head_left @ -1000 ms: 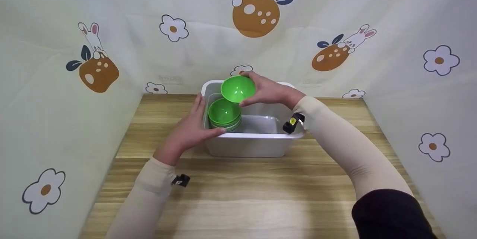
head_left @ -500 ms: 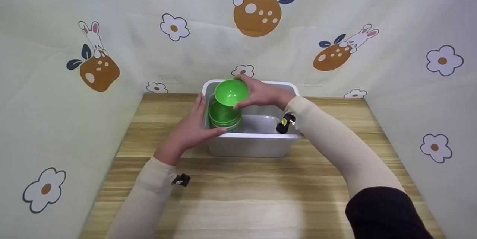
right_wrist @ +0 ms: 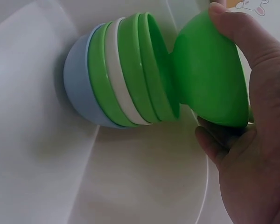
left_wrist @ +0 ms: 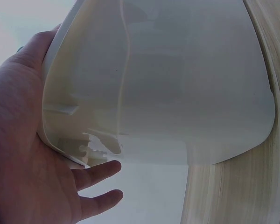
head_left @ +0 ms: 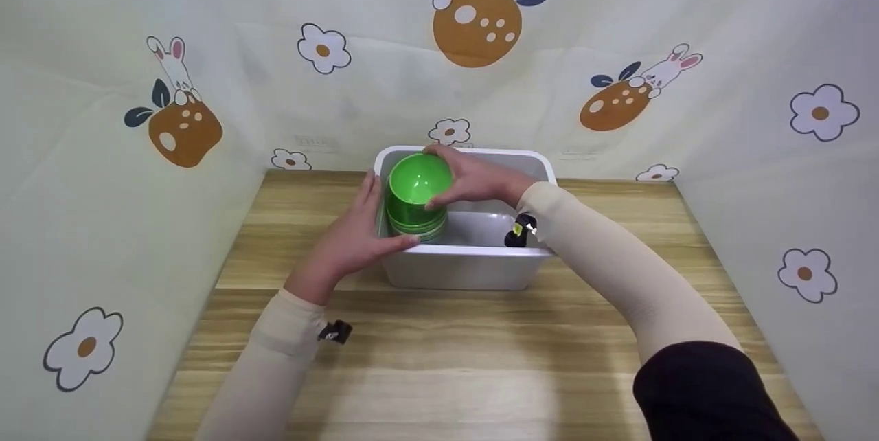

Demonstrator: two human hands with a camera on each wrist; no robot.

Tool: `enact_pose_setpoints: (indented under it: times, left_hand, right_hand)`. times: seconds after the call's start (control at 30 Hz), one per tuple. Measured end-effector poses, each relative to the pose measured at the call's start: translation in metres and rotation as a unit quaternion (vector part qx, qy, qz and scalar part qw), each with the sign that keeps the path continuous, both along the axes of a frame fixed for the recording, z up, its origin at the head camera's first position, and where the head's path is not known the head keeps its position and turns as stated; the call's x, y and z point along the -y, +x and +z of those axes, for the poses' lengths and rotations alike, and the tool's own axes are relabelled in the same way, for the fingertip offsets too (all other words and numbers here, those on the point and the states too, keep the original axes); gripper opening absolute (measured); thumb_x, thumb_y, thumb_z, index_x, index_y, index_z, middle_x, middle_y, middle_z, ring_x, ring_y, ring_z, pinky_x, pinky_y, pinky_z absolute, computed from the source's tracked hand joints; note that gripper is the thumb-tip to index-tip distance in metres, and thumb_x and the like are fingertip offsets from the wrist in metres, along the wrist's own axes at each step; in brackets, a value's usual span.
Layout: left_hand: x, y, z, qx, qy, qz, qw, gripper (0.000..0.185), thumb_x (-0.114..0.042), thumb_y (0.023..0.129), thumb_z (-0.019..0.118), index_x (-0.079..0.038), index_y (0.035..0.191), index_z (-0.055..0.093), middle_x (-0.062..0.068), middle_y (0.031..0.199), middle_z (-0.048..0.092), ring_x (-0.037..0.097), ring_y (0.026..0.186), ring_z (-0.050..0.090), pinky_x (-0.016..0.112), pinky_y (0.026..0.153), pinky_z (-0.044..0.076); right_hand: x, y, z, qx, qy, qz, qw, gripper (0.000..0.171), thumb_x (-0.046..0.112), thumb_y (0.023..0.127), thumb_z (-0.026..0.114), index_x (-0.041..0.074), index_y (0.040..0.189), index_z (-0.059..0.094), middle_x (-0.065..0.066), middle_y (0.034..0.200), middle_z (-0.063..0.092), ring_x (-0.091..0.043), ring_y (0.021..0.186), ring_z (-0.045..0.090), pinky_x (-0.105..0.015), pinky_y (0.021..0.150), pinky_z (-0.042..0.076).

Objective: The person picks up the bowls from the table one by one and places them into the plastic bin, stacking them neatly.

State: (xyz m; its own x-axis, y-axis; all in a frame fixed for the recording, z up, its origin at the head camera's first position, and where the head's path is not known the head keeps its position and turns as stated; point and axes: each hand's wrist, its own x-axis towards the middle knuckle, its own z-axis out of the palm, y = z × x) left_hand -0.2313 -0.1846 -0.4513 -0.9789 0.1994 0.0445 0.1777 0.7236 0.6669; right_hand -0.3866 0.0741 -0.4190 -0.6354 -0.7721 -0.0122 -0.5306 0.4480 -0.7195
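Note:
My right hand (head_left: 477, 176) pinches a bright green bowl (head_left: 419, 180) by its rim, with the thumb on the near side and fingers on the far side. In the right wrist view, this bowl's base is at the mouth of a nested stack of bowls (right_wrist: 126, 70). The stack's outermost bowl is light blue (right_wrist: 77, 77); green ones and a white bowl (right_wrist: 121, 70) sit inside it. All stand at the left end of a pale grey plastic bin (head_left: 457, 269). My left hand (head_left: 350, 242) rests on that bin's left front corner, thumb along the front rim, fingers straight along the left side.
The bin stands on a wood-grain table (head_left: 446, 358), near its back edge. Cloth walls (head_left: 384, 91) printed with rabbits and flowers enclose the table at the back and both sides. Black wrist cameras (head_left: 335, 332) stick out from both sleeves.
My right hand has moved left and down with the green bowl, from above the bin to the mouth of the stack. The left hand has stayed on the bin's corner.

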Motion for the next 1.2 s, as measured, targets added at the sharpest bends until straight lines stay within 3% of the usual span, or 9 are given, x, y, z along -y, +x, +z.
enact_pose_setpoints:
  times: [0.3,0.77,1.2]
  left_hand:
    - [-0.001,0.000,0.001,-0.005,0.020,-0.007,0.9998,0.150,-0.091,0.076,0.077,-0.015,0.179,-0.001,0.006,0.185,-0.014,0.051,0.164,0.022,0.071,0.125,0.031]
    - [0.000,0.000,0.000,-0.011,0.017,-0.007,0.9998,0.148,-0.091,0.077,0.076,-0.017,0.180,-0.001,0.009,0.185,-0.012,0.050,0.164,0.021,0.070,0.125,0.032]
    - [0.000,0.000,0.001,-0.011,0.021,-0.008,0.9997,0.146,-0.086,0.080,0.079,-0.015,0.179,-0.001,0.009,0.185,-0.011,0.050,0.164,0.023,0.068,0.126,0.033]
  right_hand:
    - [0.006,-0.002,-0.009,-0.004,-0.004,0.022,1.000,0.113,0.042,0.080,0.100,0.007,0.168,0.037,-0.010,0.149,0.059,-0.024,0.135,0.059,-0.043,0.120,0.046]
    - [0.009,-0.002,-0.019,-0.001,0.008,0.038,0.999,0.109,0.046,0.081,0.100,0.009,0.166,0.042,-0.003,0.149,0.059,-0.018,0.134,0.059,-0.040,0.119,0.046]
    - [0.011,-0.003,-0.025,0.016,0.006,0.043,0.999,0.106,0.040,0.082,0.100,0.006,0.165,0.043,-0.007,0.149,0.060,-0.023,0.134,0.059,-0.041,0.121,0.045]
